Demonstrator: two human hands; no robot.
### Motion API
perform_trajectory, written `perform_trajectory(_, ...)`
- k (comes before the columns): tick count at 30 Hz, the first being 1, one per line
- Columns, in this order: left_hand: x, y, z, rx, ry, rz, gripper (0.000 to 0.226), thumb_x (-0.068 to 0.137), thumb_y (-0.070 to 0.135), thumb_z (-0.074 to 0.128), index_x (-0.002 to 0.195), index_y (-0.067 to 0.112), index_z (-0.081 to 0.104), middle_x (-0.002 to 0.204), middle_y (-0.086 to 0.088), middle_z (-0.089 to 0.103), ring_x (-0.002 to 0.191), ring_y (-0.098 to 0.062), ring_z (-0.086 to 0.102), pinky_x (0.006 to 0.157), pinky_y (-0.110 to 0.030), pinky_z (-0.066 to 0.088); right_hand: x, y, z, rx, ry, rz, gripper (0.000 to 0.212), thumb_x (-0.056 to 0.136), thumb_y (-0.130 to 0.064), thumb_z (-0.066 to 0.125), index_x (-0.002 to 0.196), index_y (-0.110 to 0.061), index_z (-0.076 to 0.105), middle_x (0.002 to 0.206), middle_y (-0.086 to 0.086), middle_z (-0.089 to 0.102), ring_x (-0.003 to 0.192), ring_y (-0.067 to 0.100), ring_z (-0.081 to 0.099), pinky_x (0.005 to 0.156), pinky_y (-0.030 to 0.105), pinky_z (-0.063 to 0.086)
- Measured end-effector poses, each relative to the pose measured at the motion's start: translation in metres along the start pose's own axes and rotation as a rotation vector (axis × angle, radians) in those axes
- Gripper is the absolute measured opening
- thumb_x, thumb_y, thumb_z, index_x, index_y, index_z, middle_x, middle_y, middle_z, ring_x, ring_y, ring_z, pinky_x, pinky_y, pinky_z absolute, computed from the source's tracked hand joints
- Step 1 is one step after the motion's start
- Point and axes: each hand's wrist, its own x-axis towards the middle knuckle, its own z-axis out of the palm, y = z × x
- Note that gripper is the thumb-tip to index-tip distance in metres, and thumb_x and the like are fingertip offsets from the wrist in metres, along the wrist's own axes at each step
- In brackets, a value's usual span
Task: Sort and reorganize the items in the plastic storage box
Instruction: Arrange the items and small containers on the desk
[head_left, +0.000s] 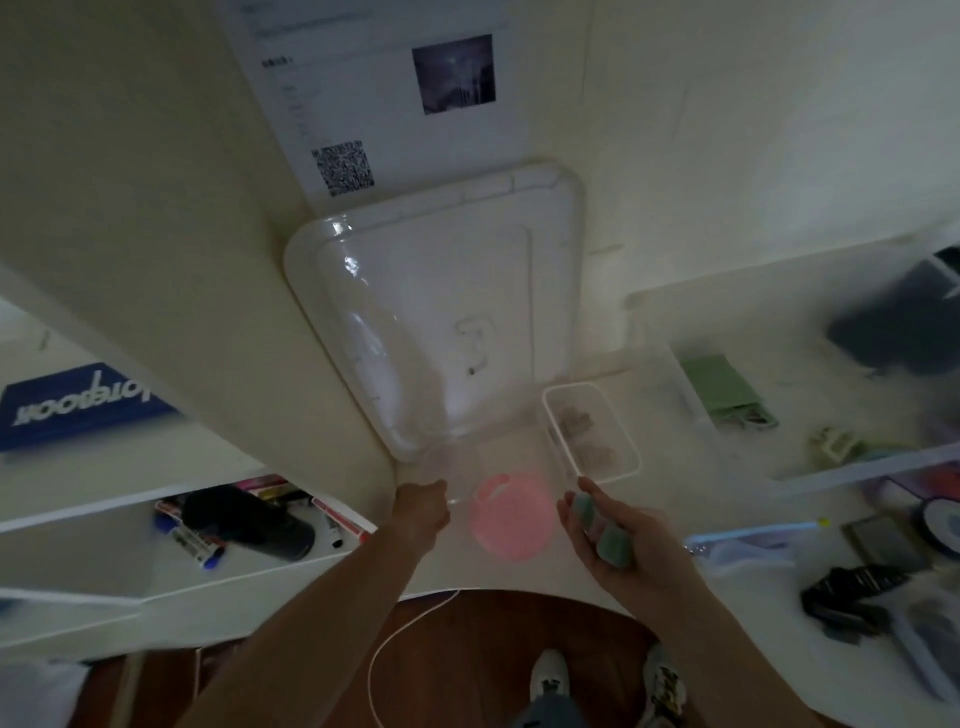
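- The clear plastic storage box (441, 322) stands tipped up on the white tabletop (571, 561), its open side facing the camera and its far end leaning toward the wall; it looks nearly empty.
- The left hand (423, 506) is at the box's near rim, fingers curled over the edge as if holding it steady or tilting it; blur makes the exact grip hard to read.
- The right hand (608, 530), just right of the box's near end, is closed around some small pale green and pink pieces (605, 535); what they are cannot be told.
- A pink round lid or dish (511, 517) lies on the tabletop between the two hands, just before the box's mouth.
- A small clear tray (592, 431) with little things in it sits right of the box, touching or nearly touching its side.
- Judgement: the emptying step seems almost done, and sorting is in hand.
- The next move likely calls for setting the box flat, then placing the held pieces in a chosen spot, perhaps the tray.
- Risk: the tipped box could slip while one hand is full.
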Motion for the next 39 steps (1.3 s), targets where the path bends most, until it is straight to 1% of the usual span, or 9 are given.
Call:
perform_trajectory(4,0.005,-0.001,-0.001,-0.085,-0.031,0.013,0.008,0.091,0.003,0.065,0.092,-0.003,0.060,0.081,-0.013,0.059,0.062,-0.016,0.062,0.087,-0.040,0.057,0.000,0.000,0.003,-0.010,0.026,0.011,0.025,0.090,0.003,0.057,0.113,0.009,0.062,0.108,0.026,0.060,0.098,0.035,0.064,0.066,0.035,0.062)
perform_trajectory(9,0.002,0.003,-0.010,-0.092,-0.049,0.072,0.028,0.092,0.008,0.067,0.110,-0.006,0.052,0.100,-0.011,0.060,0.071,-0.013,0.070,0.063,-0.025,0.058,-0.003,0.003,0.021,-0.038,0.096,0.050,0.013,0.083,0.001,0.067,0.095,0.003,0.061,0.097,0.023,0.060,0.086,0.029,0.063,0.049,0.026,0.056)
perform_trajectory(11,-0.005,0.005,-0.012,-0.173,-0.046,0.080,0.029,0.091,0.008,0.069,0.107,-0.007,0.051,0.101,-0.014,0.061,0.076,-0.021,0.071,0.074,-0.032,0.058,-0.004,0.007,0.029,-0.119,0.093,0.061,0.018,0.081,0.001,0.071,0.096,0.001,0.061,0.092,0.018,0.059,0.075,0.023,0.061,0.040,0.019,0.049)
perform_trajectory(19,-0.078,0.022,-0.017,-0.220,-0.187,0.234,0.041,0.085,0.028,0.076,0.113,0.002,0.061,0.097,-0.013,0.069,0.080,-0.025,0.065,0.063,-0.033,0.053,-0.009,0.002,0.072,-1.067,0.150,-0.314,0.064,0.063,-0.049,0.086,0.114,-0.015,0.068,0.060,0.006,0.057,0.047,0.017,0.049,0.043,0.023,0.039)
perform_trajectory(24,-0.135,0.037,0.008,-0.113,-0.346,0.400,0.042,0.085,0.041,0.074,0.123,0.031,0.057,0.109,-0.008,0.070,0.103,-0.025,0.069,0.091,-0.046,0.057,-0.017,-0.011,0.095,-1.860,0.298,-0.653,0.113,0.045,-0.095,0.060,0.137,-0.030,0.047,0.126,-0.002,0.064,0.104,0.020,0.066,0.087,0.033,0.055)
perform_trajectory(29,-0.149,0.050,0.032,-0.422,-0.621,0.325,0.038,0.094,0.011,0.057,0.132,0.012,0.058,0.110,-0.019,0.060,0.106,-0.040,0.064,0.099,-0.053,0.051,-0.045,-0.052,0.102,-2.024,0.331,-0.767,0.113,0.036,-0.100,0.055,0.122,-0.027,0.049,0.109,0.001,0.067,0.099,0.023,0.065,0.081,0.032,0.053)
perform_trajectory(32,-0.152,0.049,0.045,-0.038,-0.655,0.631,0.074,0.080,-0.008,0.067,0.141,0.020,0.037,0.119,-0.016,0.062,0.104,-0.027,0.068,0.081,-0.035,0.059,-0.059,-0.068,0.104,-2.114,0.398,-0.849,0.118,0.033,-0.106,0.044,0.117,-0.023,0.053,0.106,0.001,0.068,0.096,0.023,0.066,0.078,0.032,0.053)
perform_trajectory(35,-0.160,0.049,0.064,0.239,-0.503,0.918,0.102,0.059,0.020,0.096,0.135,0.025,0.028,0.109,0.005,0.068,0.095,-0.008,0.070,0.078,-0.029,0.059,-0.068,-0.072,0.109,-2.203,0.437,-0.919,0.121,0.032,-0.107,0.038,0.115,-0.020,0.054,0.104,0.003,0.070,0.097,0.026,0.067,0.080,0.035,0.055)
perform_trajectory(39,-0.163,0.061,0.070,0.319,-0.345,1.117,0.103,0.048,0.054,0.094,0.131,0.025,0.039,0.118,0.012,0.062,0.098,-0.005,0.067,0.077,-0.034,0.059,-0.080,-0.087,0.114,-2.310,0.376,-1.038,0.106,0.037,-0.101,0.049,0.110,-0.024,0.055,0.100,0.002,0.071,0.094,0.025,0.068,0.079,0.032,0.054)
